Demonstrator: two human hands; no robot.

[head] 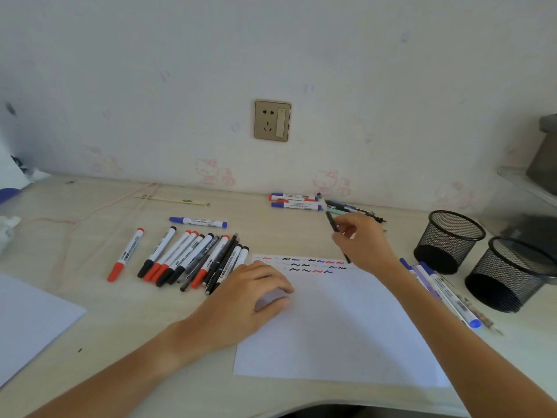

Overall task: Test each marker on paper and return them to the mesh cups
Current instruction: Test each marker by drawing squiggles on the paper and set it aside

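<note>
A white sheet of paper [340,333] lies before me, with rows of red, blue and black squiggles [304,263] along its top edge. My right hand [364,242] pinches a thin black pen [333,223], its tip down near the paper's top right corner. My left hand [256,294] rests on the sheet's left edge with fingers curled, holding nothing. Several red and black markers [193,257] lie in a row to the left. Two black mesh cups [449,241] [509,274] stand at the right, nothing showing inside them.
A blue marker [197,222] lies alone behind the row. More markers [295,201] and pens [349,208] sit near the wall. Blue markers [443,292] lie beside my right forearm. Another sheet [27,321] is at the left. A pink cord [90,218] crosses the desk.
</note>
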